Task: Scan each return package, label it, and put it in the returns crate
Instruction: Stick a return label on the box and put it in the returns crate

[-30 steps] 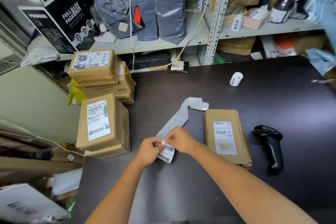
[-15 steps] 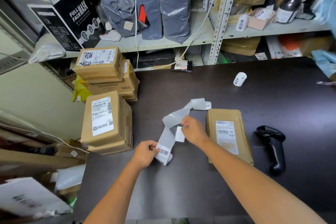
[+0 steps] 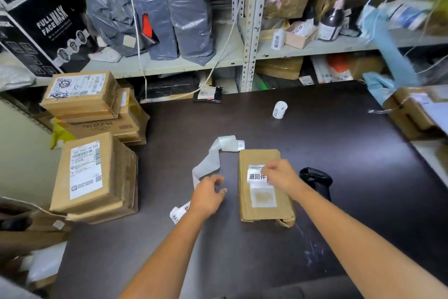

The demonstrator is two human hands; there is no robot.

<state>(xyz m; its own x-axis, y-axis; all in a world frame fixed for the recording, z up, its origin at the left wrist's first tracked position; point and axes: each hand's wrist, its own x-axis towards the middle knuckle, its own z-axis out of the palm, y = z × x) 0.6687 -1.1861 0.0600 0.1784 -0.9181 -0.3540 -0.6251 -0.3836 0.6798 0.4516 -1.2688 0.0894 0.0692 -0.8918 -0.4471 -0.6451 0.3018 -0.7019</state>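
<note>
A brown cardboard package (image 3: 264, 211) lies flat on the dark table (image 3: 339, 153) in front of me. My right hand (image 3: 282, 175) pinches a white return label (image 3: 257, 176) by its right edge and holds it on the package's top, over the shipping label. My left hand (image 3: 208, 193) hovers left of the package with loose fingers, holding nothing. Under and beyond it trails the grey strip of label backing (image 3: 208, 165), its printed end (image 3: 179, 213) by my wrist. The black barcode scanner (image 3: 317, 181) lies just right of the package, partly hidden by my right hand.
Stacked cardboard parcels (image 3: 92, 172) stand at the table's left edge. A small label roll (image 3: 279, 109) sits farther back, and a black pouch (image 3: 208, 93) lies by the shelf. Shelving with grey bags and boxes runs along the back. A cardboard box (image 3: 409, 114) sits at right.
My right hand peeled a label off the strip and carried it right onto the package. My left hand let go of the strip, which now lies on the table.
</note>
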